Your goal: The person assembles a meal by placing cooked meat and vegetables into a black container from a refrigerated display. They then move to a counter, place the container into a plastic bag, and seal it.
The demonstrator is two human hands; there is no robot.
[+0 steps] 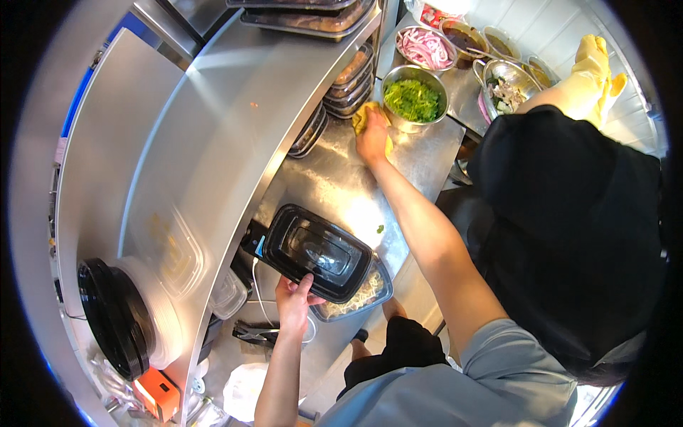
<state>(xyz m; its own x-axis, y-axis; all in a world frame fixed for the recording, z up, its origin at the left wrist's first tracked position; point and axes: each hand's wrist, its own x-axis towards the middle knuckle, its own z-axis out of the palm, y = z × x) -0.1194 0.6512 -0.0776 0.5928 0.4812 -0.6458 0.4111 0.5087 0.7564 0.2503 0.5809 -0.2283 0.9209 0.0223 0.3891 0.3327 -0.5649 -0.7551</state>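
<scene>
- Gripping the near edge of the black container [320, 245], the left hand [293, 302] sets its thumb over the rim; the remaining fingers are largely hidden. This hold appears to leave the interior unobstructed.
- The black container is above the near part of the tabletop [324, 178], overlapping a clear food box [388, 285] of pale strands. Whether it is lifted or supported underneath cannot be determined.
- The right hand [371, 135] holds a yellow cloth [361, 119] at the far end, arm extended, just beside the metal bowl [411, 128] of chopped greens. The cloth lies between fingers and metal, presumably to give a soft contact; grip pressure cannot be told.
- Lidded packs [348, 89] are stacked by the shelf [206, 121], an arrangement judged to spare working surface.
- Black trays [114, 320] and clear lids [167, 313] are nested together at the shelf's near end, likely to save room.
- A co-worker's gloved hand [594, 78] is near the far bowls, well apart from both hands.
</scene>
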